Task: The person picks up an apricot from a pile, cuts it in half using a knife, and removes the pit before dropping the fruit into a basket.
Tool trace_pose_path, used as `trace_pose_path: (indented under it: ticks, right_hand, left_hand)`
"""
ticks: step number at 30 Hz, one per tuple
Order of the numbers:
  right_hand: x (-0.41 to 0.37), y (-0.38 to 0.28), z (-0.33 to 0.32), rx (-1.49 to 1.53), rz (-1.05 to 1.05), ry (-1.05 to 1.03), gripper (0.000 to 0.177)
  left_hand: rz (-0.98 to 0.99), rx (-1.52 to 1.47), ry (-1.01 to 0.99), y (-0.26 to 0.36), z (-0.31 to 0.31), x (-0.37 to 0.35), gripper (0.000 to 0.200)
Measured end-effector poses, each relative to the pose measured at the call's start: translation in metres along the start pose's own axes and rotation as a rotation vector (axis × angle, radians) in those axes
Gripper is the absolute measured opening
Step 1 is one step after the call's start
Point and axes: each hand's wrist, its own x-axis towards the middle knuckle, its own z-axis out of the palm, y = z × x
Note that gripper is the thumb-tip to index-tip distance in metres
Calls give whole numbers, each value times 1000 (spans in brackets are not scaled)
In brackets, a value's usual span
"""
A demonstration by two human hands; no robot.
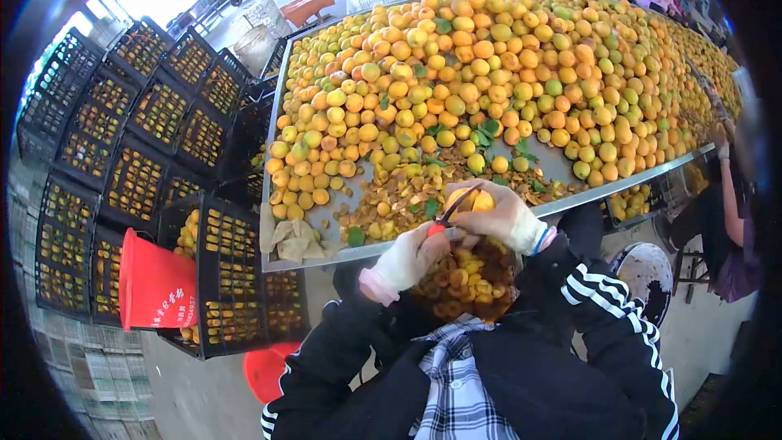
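My left hand (405,261), in a white glove, is closed round the red handle of a small knife (437,227). Its curved dark blade touches a yellow-orange fruit (482,201), which my right hand (509,220), also gloved, grips. Both hands are close together over the table's near edge (342,257). Right below them is a container of cut fruit (468,281). Beyond the hands, brownish scraps (391,195) and green leaves lie on the metal surface, with a large heap of yellow-orange fruit (489,73) behind.
Black crates of fruit (138,183) are stacked at the left, with a red bucket (159,281) beside them. A beige cloth (300,240) lies on the table's near left corner. Other people stand or sit at the far side and at the right (729,220).
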Motion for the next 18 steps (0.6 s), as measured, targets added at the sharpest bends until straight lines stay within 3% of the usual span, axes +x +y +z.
trace_pose_path:
  ticks: [1,2,4,5,7,11,13,14,16,17,18]
  right_hand:
    - [-4,-10,-1,235,132,-67,43]
    - [-3,-9,1,234,132,-68,43]
    - [-4,-1,6,289,76,-13,41]
    - [-4,3,8,291,80,-16,41]
    - [-4,8,8,293,49,-61,42]
    - [-9,4,4,426,66,-193,44]
    - [-9,8,-2,345,85,-235,49]
    - [-10,7,-2,345,87,-235,49]
    - [-15,5,0,-35,212,-145,57]
    - [-8,22,2,-227,108,-183,66]
    - [-9,66,-3,-676,-137,-39,71]
  left_hand:
    - [-34,-125,-37,-1,-2,3,26]
    - [-33,-126,-35,-1,-2,5,26]
    - [-16,-263,193,1,0,8,26]
    - [-21,-264,195,1,4,11,26]
    - [132,-107,376,7,11,18,31]
    - [53,-207,289,24,9,20,36]
    - [82,-529,246,22,9,23,35]
    - [81,-531,245,17,9,24,35]
    - [-171,-720,318,6,6,25,35]
    - [-150,-748,350,7,6,24,34]
    - [-155,-748,350,6,6,20,34]
